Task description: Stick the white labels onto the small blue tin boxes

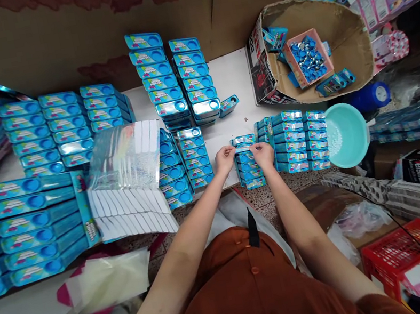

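My left hand [226,160] and my right hand [263,156] face each other over a small stack of blue boxes [250,167] at the table's front edge. The fingers of each are pinched together at the left and right ends of the stack's upper part. A thin pale, shiny strip runs between my fingertips; whether it is a box edge or something separate I cannot tell. Just right of my right hand stand more stacked blue boxes [289,137]. Left of my left hand is another column of blue boxes [196,156].
Two taller box columns [156,69] stand at the back. A large sheaf of folded silvery printed card [128,177] lies left. At right are a carton [353,45] holding a pink tray [295,58] of small blue parts, a turquoise basin [346,135] and a red crate [412,246].
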Available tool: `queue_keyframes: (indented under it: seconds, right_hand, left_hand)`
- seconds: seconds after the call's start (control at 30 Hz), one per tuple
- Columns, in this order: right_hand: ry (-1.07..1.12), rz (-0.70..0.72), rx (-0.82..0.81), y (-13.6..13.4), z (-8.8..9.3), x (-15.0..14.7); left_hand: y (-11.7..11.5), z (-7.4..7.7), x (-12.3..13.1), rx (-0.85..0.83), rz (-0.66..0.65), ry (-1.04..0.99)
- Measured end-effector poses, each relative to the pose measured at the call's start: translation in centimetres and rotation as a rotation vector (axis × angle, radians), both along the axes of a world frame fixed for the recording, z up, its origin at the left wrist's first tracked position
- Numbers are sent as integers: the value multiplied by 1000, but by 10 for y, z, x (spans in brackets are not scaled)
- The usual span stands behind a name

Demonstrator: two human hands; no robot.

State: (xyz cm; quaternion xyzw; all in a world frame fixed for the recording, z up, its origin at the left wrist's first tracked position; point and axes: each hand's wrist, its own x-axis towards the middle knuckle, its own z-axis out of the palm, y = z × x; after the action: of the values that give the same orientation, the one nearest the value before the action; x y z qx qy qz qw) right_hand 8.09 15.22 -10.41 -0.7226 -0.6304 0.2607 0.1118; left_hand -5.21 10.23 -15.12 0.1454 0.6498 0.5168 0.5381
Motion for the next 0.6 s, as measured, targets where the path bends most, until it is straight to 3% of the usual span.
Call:
queue_keyframes:
  seconds: [0.4,0.6]
  right_hand:
    - [-78,32,-11,2,-3,-2]
    - [-54,44,103,-7,-10,-7]
  left_hand:
    - [1,-5,5,-62,47,-94]
    - [3,-8,13,-89,76,-155]
